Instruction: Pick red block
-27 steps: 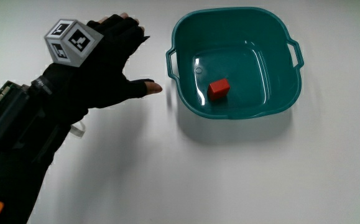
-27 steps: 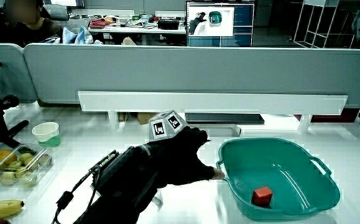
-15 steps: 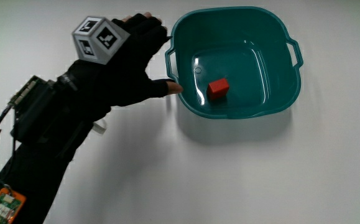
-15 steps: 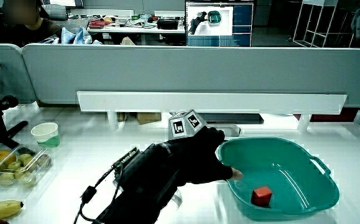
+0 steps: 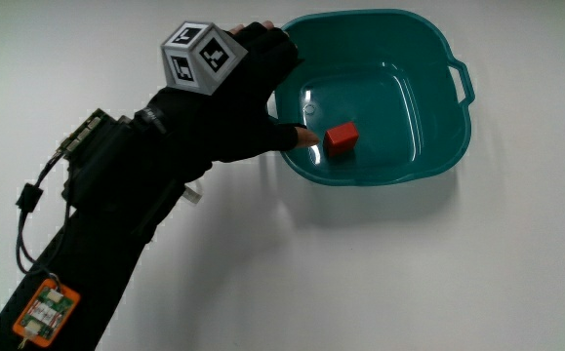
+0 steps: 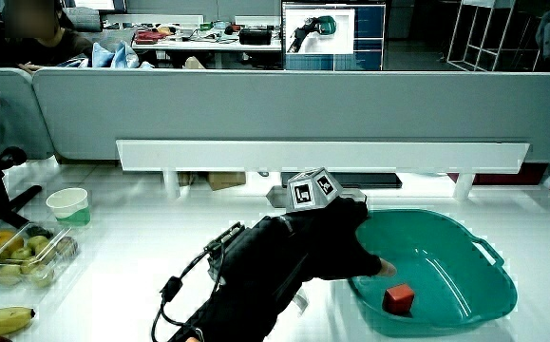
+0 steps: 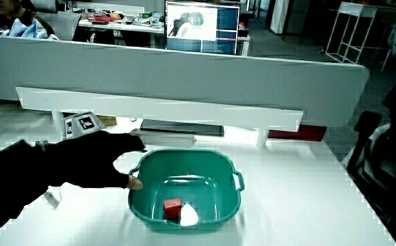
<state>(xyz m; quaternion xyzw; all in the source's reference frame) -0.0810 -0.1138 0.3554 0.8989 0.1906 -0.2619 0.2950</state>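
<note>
The hand (image 5: 231,117) hovers over the rim of the basin (image 5: 438,146), its fingers spread loosely and gripping nothing. In the main view the thumb tip reaches in over the basin wall, pointing toward three o'clock, close to the block (image 5: 342,138) but not touching it. The other fingers fan out toward one o'clock across the basin's corner. The cube (image 5: 201,56) on the back of the hand faces up, so the palm is turned down toward the bench (image 5: 360,283), a sensible pose for coming down onto a small thing from above.

The block lies on the basin floor, near the wall closest to the person. In a side view it shows low in the basin (image 6: 400,300), nearer to the person than the fingertips, with a pale glint beside it in a side view (image 7: 173,208) that looks like a reflection off the wet or glossy floor, though I cannot tell for sure.

Judged from this, the reach is partly done and the grasp not yet begun. The hand would need to go farther in and lower, and the steep wall close to the block may crowd the thumb.

Fruit in a tray (image 6: 18,255) and a cup (image 6: 69,204) sit well apart from the basin.
</note>
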